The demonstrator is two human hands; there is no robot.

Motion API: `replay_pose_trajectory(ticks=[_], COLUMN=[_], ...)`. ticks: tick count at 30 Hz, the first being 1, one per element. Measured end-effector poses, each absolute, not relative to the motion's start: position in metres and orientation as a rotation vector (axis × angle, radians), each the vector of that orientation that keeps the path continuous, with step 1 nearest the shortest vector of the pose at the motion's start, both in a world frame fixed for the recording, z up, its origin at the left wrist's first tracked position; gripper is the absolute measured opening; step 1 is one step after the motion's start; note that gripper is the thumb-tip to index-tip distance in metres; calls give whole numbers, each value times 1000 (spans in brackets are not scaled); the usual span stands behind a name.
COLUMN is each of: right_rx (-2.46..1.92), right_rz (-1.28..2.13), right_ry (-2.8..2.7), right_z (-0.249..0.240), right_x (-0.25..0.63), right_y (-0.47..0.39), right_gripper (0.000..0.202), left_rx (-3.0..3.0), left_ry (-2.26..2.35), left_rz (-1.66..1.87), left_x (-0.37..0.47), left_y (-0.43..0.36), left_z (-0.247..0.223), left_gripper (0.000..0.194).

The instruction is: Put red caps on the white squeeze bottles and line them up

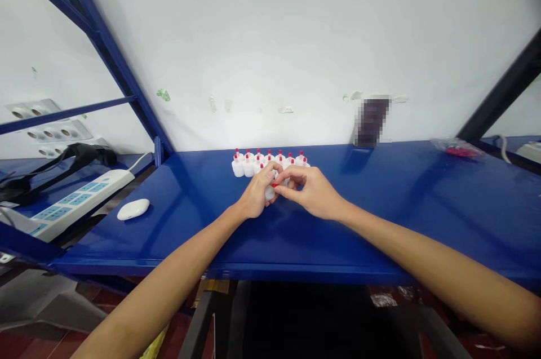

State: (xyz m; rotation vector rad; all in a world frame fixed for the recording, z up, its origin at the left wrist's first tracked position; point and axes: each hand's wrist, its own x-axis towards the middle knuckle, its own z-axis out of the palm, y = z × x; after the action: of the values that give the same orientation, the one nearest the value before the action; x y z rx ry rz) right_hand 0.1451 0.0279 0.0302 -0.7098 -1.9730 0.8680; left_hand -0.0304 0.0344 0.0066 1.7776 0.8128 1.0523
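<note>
Near the middle of the blue table [329, 240], my left hand [255, 194] is closed round a small white bottle [269, 193]. My right hand [311, 190] meets it from the right, thumb and forefinger pinched on the red cap [274, 185] at the top of that bottle. Just behind both hands stand several white bottles [238, 167] with red pointed caps, upright in rows close together. My hands hide part of the nearer row.
A white oval case [133, 209] lies at the table's left. Beyond it are a white power strip [76, 204] and a black strap [63, 162]. A pixelated dark object [372, 122] leans on the wall. A clear bag with red pieces [460, 149] lies at back right.
</note>
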Motion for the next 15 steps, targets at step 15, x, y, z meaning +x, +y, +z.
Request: replay_pose_trajectory(ticks=[15], right_rx=[-742], right_rz=[1130], right_ry=[-1771], right_z=[26], right_x=[137], right_y=[20], right_gripper=[14], left_rx=[1785], left_ry=[706], left_rz=[1031], left_x=[-34], left_y=[34], left_z=[9], left_gripper=[30])
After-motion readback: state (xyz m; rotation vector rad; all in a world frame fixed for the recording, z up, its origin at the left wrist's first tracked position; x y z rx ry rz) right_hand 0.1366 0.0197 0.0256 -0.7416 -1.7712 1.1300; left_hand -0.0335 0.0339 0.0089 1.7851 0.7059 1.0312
